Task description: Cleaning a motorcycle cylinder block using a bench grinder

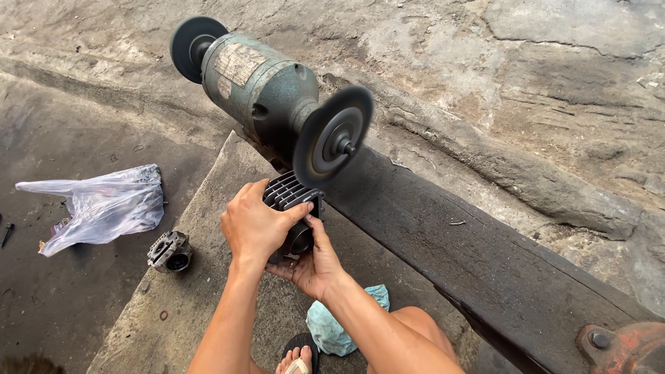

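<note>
1. A dark, finned metal engine cylinder sits between both hands, just under the blurred grey grinding wheel.
2. The left hand clasps its ribbed top; the right hand cups it from below.
3. The grinder's worn green motor housing rests on a rough black beam.

Bench grinder: dull grey-green body, worn tan label patch. Grinding wheel: dark grey, paler hub. Finned engine cylinder: black, parallel rib pattern. Beam: black, weathered. Plastic bag: clear, whitish sheen. Cloth: pale teal. Sandal: black, light strap. Bolted fitting: rust orange. Concrete slab: grey-brown.
</note>
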